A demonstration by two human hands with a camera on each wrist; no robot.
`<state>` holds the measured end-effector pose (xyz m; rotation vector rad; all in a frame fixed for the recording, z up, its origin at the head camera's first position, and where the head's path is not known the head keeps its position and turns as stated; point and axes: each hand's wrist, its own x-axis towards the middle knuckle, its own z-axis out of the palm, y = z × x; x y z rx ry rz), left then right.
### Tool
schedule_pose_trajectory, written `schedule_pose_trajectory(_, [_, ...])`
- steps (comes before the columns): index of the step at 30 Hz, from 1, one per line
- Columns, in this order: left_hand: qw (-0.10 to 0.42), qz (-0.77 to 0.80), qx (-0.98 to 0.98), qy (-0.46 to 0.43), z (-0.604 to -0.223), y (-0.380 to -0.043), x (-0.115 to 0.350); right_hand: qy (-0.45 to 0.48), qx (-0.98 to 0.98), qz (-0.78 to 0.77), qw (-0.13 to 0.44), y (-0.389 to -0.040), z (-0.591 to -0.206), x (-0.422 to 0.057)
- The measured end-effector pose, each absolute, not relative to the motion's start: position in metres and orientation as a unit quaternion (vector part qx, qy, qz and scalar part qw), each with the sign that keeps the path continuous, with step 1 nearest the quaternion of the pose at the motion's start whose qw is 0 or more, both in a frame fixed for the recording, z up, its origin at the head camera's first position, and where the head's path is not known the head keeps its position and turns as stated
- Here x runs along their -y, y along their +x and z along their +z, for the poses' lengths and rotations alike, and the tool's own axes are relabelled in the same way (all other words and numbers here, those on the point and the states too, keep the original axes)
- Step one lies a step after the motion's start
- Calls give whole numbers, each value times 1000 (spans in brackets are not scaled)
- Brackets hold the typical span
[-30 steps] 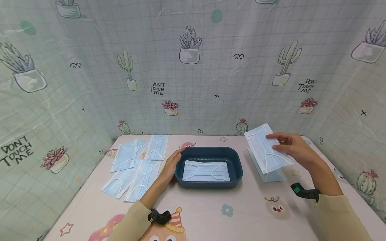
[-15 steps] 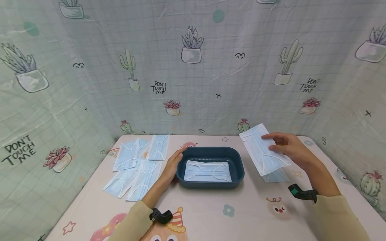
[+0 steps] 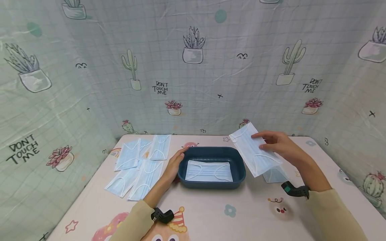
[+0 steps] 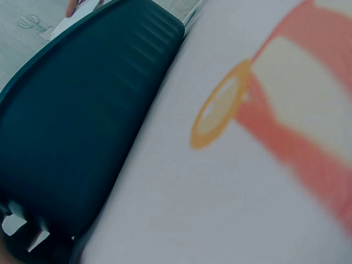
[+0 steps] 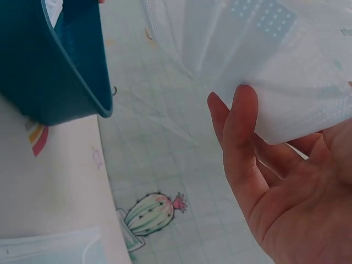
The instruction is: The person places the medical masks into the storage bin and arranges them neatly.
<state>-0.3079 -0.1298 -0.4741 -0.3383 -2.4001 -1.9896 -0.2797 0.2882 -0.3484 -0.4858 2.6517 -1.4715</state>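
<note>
My right hand (image 3: 278,145) pinches a light-blue disposable face mask (image 3: 248,150) between thumb and fingers. The mask is tilted, its ear loop dangling, and its left edge overlaps the right end of a dark blue plastic basket (image 3: 211,185) in the head view. My left hand (image 3: 172,167) holds the basket's left end, fingertips at the rim. Flat inside lies another face mask (image 3: 208,171), its loops on top. In the right wrist view the thumb (image 5: 245,104) presses against the held mask (image 5: 220,49). The left wrist view shows mostly the basket's outer wall (image 4: 82,110).
Several loose face masks (image 3: 128,155) lie overlapping on the table (image 3: 211,214) left of the basket. One more mask (image 3: 275,176) lies to the right, partly hidden under the held one. A patterned cloth (image 3: 193,83) hangs behind and along both sides.
My right hand has carried the pinched mask leftward, from above the mask on the right to the basket's right end. The left hand and basket keep their places.
</note>
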Motion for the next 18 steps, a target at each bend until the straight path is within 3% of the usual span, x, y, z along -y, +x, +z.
schedule_pose_trajectory(18, [0,-644,757,-109,-473,-306,128,-232,-872,-426,68,-303,-335,-236])
